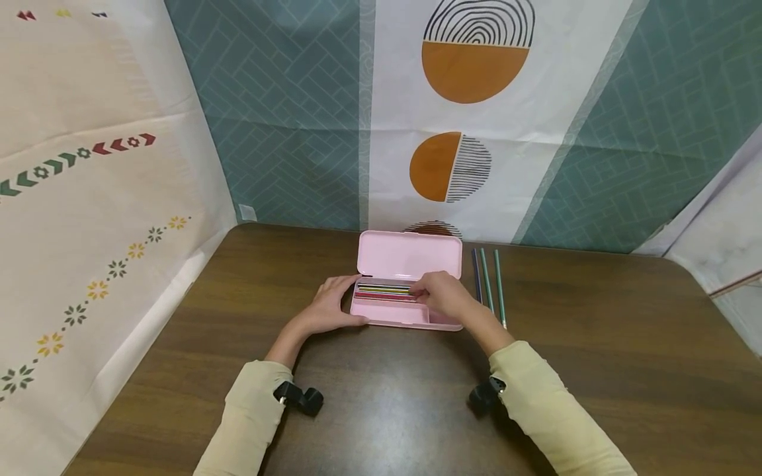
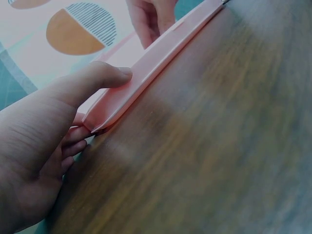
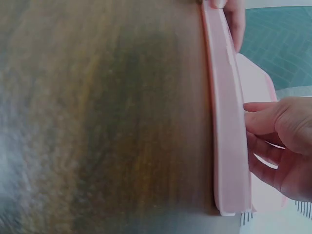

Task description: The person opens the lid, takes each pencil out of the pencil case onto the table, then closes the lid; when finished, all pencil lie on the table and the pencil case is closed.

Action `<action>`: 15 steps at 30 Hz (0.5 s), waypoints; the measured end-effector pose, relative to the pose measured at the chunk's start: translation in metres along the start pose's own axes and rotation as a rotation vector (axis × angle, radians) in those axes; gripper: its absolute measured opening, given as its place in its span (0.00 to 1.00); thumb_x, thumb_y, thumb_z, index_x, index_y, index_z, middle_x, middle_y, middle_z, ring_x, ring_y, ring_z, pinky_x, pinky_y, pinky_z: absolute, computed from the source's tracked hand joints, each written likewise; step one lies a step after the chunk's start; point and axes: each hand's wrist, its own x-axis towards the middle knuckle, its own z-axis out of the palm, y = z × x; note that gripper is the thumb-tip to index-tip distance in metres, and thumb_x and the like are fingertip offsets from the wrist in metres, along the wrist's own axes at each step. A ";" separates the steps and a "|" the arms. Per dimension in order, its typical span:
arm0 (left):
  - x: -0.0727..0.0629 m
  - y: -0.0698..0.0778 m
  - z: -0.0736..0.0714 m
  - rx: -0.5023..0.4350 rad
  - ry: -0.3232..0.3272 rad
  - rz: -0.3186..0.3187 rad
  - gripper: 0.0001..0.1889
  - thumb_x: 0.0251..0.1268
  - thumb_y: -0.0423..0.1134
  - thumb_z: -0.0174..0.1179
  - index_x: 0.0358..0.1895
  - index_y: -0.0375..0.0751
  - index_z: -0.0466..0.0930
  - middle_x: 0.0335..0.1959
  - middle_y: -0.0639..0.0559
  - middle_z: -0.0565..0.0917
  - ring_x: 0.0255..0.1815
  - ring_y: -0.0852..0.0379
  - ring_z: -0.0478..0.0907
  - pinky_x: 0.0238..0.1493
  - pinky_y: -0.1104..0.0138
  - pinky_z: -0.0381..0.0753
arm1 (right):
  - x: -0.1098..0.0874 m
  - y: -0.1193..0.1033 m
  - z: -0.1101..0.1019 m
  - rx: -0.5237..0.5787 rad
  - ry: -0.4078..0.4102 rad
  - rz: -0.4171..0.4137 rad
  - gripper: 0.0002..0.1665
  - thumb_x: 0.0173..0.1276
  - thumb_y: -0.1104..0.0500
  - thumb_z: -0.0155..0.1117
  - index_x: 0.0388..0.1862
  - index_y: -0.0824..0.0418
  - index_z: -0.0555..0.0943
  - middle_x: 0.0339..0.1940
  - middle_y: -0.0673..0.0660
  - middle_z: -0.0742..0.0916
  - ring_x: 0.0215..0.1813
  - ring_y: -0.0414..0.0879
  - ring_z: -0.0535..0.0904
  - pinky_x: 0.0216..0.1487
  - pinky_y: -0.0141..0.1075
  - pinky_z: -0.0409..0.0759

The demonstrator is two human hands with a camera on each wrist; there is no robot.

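A pink pencil case (image 1: 389, 312) lies with its lid (image 1: 409, 254) raised at the back. Several coloured pencils (image 1: 383, 293) fill its rear compartment, side by side. My left hand (image 1: 326, 305) grips the case's left end; in the left wrist view the thumb presses the front wall and the other fingers are round the end. My right hand (image 1: 443, 293) reaches over the case, bent fingers down at the pencils' right ends. In the right wrist view the case wall hides those fingertips, so whether they pinch a pencil does not show.
Right of the case, a dark blue pencil (image 1: 477, 274) and two green pencils (image 1: 499, 281) lie on the brown wooden table (image 1: 381, 410). Patterned cloth (image 1: 286, 132) hangs behind the table's back edge, and a cream cloth (image 1: 107, 218) is along the left.
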 end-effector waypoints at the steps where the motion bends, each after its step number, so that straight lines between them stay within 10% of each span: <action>1: 0.000 0.000 0.000 0.000 -0.001 -0.001 0.48 0.46 0.51 0.71 0.72 0.38 0.61 0.68 0.40 0.66 0.67 0.43 0.57 0.64 0.44 0.56 | 0.000 -0.001 0.001 -0.011 -0.003 0.000 0.10 0.61 0.72 0.66 0.40 0.67 0.88 0.34 0.58 0.88 0.38 0.49 0.82 0.46 0.42 0.79; 15: -0.001 0.000 0.000 -0.002 0.001 0.000 0.49 0.45 0.51 0.71 0.72 0.38 0.61 0.68 0.39 0.66 0.67 0.42 0.57 0.64 0.44 0.56 | 0.000 -0.003 -0.002 -0.055 0.013 0.030 0.10 0.63 0.71 0.64 0.42 0.66 0.86 0.34 0.58 0.85 0.37 0.50 0.79 0.47 0.44 0.78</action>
